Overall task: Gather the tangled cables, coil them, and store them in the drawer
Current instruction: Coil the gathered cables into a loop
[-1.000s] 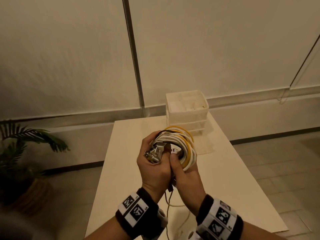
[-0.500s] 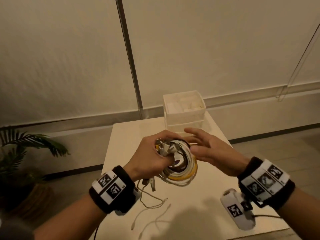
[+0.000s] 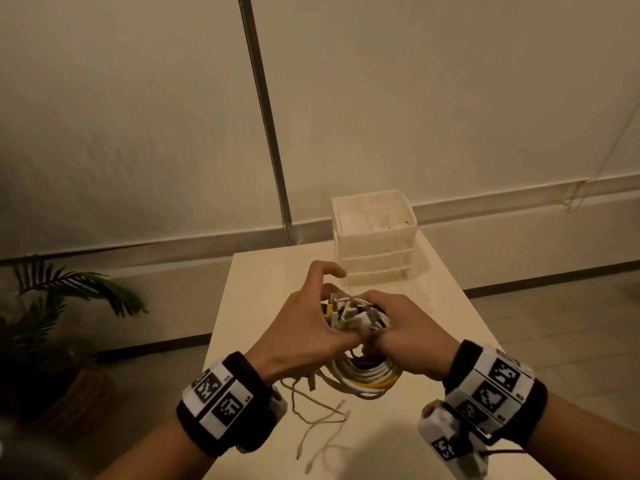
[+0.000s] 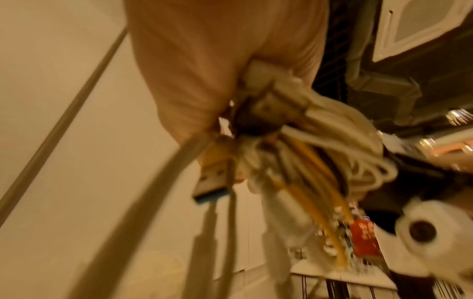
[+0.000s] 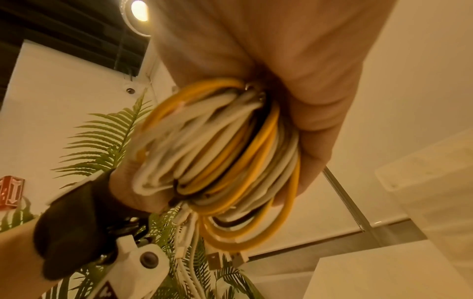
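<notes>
Both hands hold one bundle of cables (image 3: 363, 374) up in the air above a pale table (image 3: 446, 327). The bundle is a round coil of white, yellow and dark cords. The left hand (image 3: 304, 330) grips it from the left side, with the fingers curled round the plugs (image 3: 349, 311) that stick up at the top. Its first finger pokes up, bent and free. The right hand (image 3: 408, 336) grips the coil from the right, with its fingers wrapped round the cords. The two hands touch each other in the middle.

In the right wrist view the coil (image 5: 225, 153) sits tight against the palm, and the yellow loops hang lowest. In the left wrist view, which is blurry, a flat metal plug with a blue tip (image 4: 215, 186) points down from the bundle (image 4: 312, 161).

A few thin loose ends (image 3: 322, 417) dangle under the coil over the table.

A white box of drawers (image 3: 375, 251) stands at the far end of the table, near the hands but not touching them. Its drawers are pushed in. A green plant (image 3: 69, 296) stands on the floor to the left.
</notes>
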Tool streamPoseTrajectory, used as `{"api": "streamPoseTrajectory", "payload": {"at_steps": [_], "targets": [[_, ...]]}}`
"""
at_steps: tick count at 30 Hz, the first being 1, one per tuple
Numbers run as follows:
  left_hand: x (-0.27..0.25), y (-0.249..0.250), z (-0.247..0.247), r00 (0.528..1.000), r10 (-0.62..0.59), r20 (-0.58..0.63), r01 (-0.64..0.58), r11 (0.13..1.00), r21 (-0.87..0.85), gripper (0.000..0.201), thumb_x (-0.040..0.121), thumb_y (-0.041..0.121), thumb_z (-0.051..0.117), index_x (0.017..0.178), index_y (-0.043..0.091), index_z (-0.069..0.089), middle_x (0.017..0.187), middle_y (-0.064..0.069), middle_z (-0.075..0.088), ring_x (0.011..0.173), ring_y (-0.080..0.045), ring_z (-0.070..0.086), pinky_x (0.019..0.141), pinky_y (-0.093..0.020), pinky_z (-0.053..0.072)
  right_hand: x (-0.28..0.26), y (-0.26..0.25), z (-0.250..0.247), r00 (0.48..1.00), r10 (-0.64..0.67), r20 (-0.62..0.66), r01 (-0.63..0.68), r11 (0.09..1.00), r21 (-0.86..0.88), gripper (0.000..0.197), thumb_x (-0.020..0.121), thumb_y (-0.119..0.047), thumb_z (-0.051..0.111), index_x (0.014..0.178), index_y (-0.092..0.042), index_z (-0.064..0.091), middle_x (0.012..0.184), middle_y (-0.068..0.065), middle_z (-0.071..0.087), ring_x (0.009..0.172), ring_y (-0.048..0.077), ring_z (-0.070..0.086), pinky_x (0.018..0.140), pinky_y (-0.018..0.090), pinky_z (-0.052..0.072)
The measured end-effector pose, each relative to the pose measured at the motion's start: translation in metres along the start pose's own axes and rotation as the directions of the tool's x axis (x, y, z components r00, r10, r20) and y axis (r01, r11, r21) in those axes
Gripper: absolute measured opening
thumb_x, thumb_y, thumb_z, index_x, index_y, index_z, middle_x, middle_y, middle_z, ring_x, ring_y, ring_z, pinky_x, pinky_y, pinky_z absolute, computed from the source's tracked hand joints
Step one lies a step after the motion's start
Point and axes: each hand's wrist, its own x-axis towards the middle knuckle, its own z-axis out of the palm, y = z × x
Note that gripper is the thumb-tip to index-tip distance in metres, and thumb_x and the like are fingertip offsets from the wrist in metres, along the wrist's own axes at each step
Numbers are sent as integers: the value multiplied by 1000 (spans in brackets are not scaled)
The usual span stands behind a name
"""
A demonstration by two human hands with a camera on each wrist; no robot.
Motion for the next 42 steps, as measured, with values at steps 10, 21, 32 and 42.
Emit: {"api": "streamPoseTrajectory", "payload": {"at_steps": [10, 21, 32, 42], "targets": [[1, -29, 8, 972, -203, -119, 204, 979, -6, 59, 63, 68, 74, 107, 34, 56, 103, 10, 63, 84, -15, 66, 79, -42, 57, -4, 14, 18, 953, 270, 142, -304, 872, 384, 20, 80, 11, 52, 94, 3, 64, 79, 15, 59, 66, 24, 56, 62, 38, 50], [-80, -87, 7, 942, -87, -324, 95, 995, 8, 44, 74, 62, 64, 96, 24, 60, 94, 13, 64, 88, -6, 61, 76, -28, 48, -11, 59, 23, 711, 627, 319, -689, 530, 494, 17, 76, 13, 52, 67, 8, 66, 68, 22, 63, 55, 33, 65, 60, 43, 60], [-53, -60, 69, 884, -465, -47, 309, 659, -686, 62, 76, 59, 74, 117, 13, 69, 114, -13, 73, 103, -27, 70, 88, -43, 55, -14, 47, 66, 862, 497, -97, -394, 779, 488, 23, 80, 3, 52, 92, -12, 66, 85, 7, 72, 72, 24, 68, 64, 36, 55], [-60, -39, 76, 902, -432, -7, 203, 439, -875, 105, 43, 70, 86, 128, 15, 61, 122, -11, 70, 112, -29, 67, 90, -45, 55, -17, 45, 59, 822, 564, -79, -374, 639, 672, 22, 85, 2, 50, 102, 3, 64, 86, 16, 69, 78, 33, 67, 70, 41, 54]]}}
